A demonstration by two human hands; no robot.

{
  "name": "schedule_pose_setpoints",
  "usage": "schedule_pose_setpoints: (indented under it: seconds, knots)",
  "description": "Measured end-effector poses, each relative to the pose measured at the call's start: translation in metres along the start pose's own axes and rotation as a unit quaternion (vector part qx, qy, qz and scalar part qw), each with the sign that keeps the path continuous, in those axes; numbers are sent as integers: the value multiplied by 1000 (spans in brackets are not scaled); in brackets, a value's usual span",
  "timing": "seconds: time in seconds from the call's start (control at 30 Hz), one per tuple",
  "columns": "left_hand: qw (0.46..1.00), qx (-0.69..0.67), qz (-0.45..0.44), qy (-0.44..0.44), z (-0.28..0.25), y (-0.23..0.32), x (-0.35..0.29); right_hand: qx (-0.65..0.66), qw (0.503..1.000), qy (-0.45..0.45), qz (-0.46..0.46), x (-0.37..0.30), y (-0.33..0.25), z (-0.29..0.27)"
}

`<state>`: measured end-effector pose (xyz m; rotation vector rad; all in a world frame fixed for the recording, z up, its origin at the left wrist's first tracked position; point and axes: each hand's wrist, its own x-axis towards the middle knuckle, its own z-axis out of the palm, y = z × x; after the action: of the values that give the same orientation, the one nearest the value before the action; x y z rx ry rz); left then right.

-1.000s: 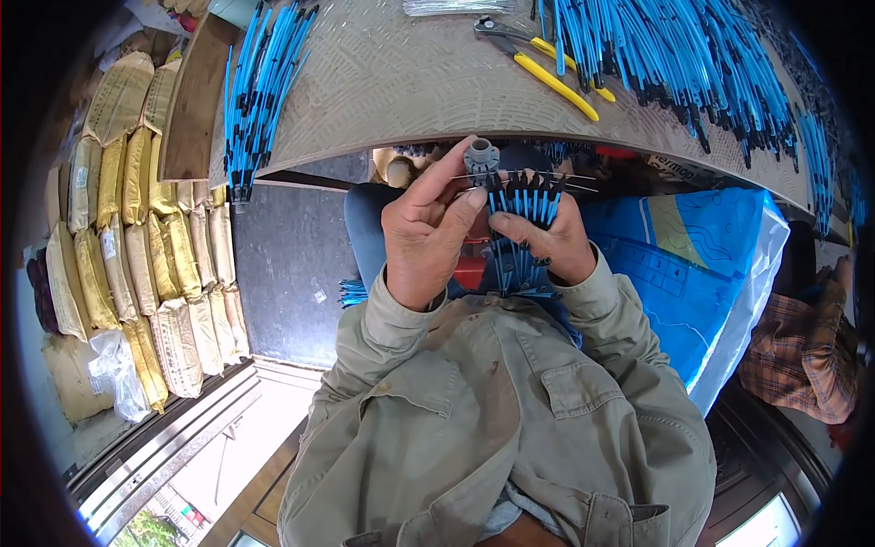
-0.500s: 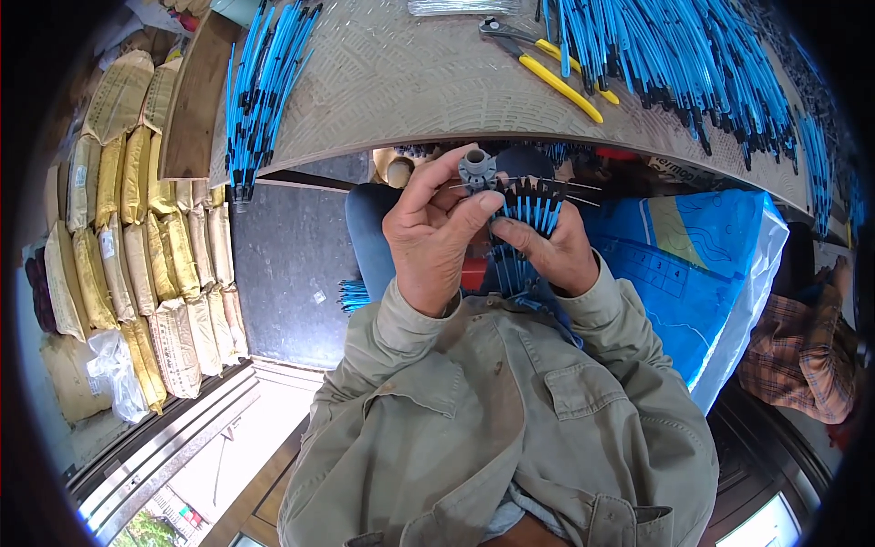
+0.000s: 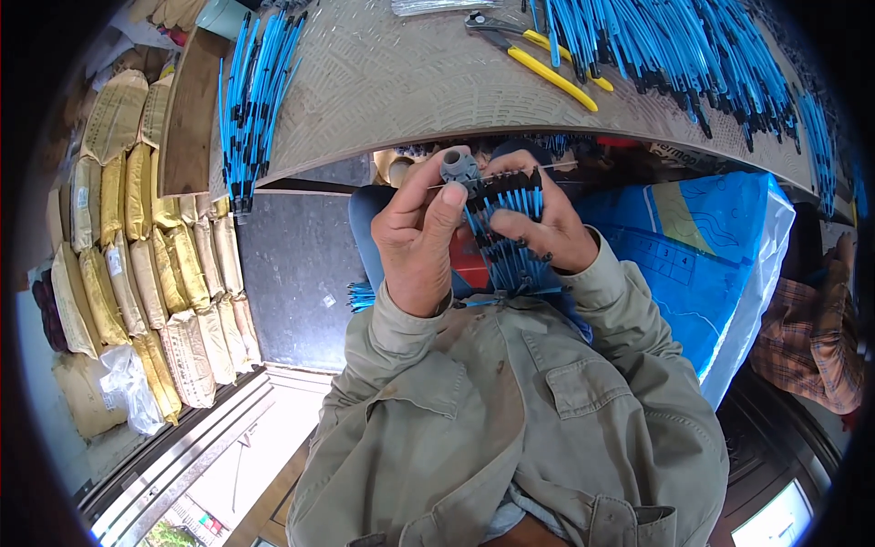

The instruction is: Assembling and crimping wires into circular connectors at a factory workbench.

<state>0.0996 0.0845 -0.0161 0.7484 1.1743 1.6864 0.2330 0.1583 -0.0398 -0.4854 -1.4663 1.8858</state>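
Gray hub (image 3: 458,166) with a round hole in its end, held up before the chest, just this side of the near edge of the tabletop (image 3: 392,91). Leans slightly left. Pinched in the left hand (image 3: 415,242), with fingers closed, thumb pressed on the near side and the rest curled behind. Gripped in the right hand (image 3: 558,232), a fanned row of blue strips (image 3: 521,202) with black tips, close beside the hub; thumb laid across the front, fingers closed round the back and partly hidden. Whether joined to the hub, cannot tell. Left of the hub, a thin wire (image 3: 436,187). Below the right thumb, more of the same strips, hanging toward the lap. Behind them, a red thing (image 3: 471,266), mostly covered.

Beside the left forearm, a small blue bundle (image 3: 361,295). Past the right forearm, a large blue plastic bag (image 3: 652,260).

Farther off, on the tabletop: at left, a long bundle of blue rods (image 3: 253,109) with black ends; toward the right, pliers (image 3: 551,80) with yellow handles spread apart; beyond these, a big blue heap (image 3: 674,64); at the upper edge of view, a clear bundle (image 3: 447,7). Out to the left, stacked tan and yellow sacks (image 3: 137,196), with a clear plastic bag (image 3: 134,387) against the lowest. At far right, checked cloth (image 3: 807,333)
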Motion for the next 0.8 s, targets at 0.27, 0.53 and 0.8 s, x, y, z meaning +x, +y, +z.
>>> schedule_pose_setpoints:
  seconds: [0.27, 0.53, 0.8]
  knots:
    - [979, 136, 151, -30, -2, -3, -3, -34, 994, -56, -90, 7, -1, -5]
    - [991, 106, 84, -10, -4, 0, -6, -59, 996, -26, -64, -2, 1, -2]
    - [992, 12, -29, -126, -18, 12, -5, -86, 991, -93, 52, -6, -22, -11]
